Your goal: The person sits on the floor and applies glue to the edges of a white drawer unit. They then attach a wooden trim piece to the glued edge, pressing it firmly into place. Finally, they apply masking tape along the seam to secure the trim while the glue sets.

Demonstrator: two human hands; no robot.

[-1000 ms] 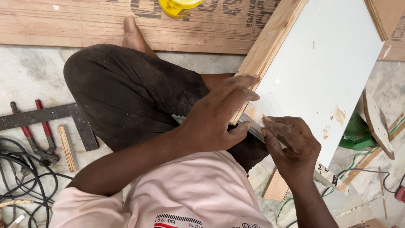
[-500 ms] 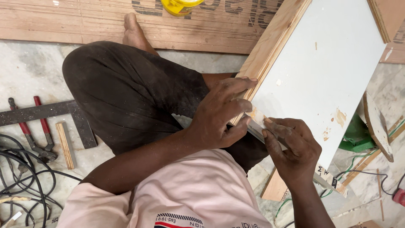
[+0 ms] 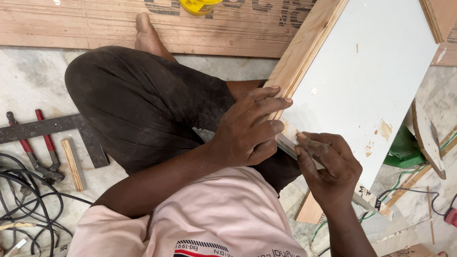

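Note:
I sit cross-legged on the floor with a white laminated board [image 3: 366, 76] resting against my knee. Its raw plywood edge [image 3: 304, 47] faces left. My left hand [image 3: 250, 126] lies over the board's near corner, fingers spread onto the wooden edge. My right hand [image 3: 326, 164] is closed on a flat metal tool [image 3: 290, 145], a file or steel strip, laid against the board's near edge just below my left fingers. The tool's far end sticks out below my right wrist.
A metal try square [image 3: 52, 128], red-handled pincers [image 3: 40, 152], a short wood strip [image 3: 74, 164] and black cables [image 3: 24, 204] lie on the floor at left. A large plywood sheet [image 3: 95, 24] with a yellow object [image 3: 197, 5] lies ahead. A green tool [image 3: 404, 147] and wood offcuts sit right.
My left hand has slid slightly along the board's corner and my right hand has shifted the metal tool a little along the edge. The board stays put.

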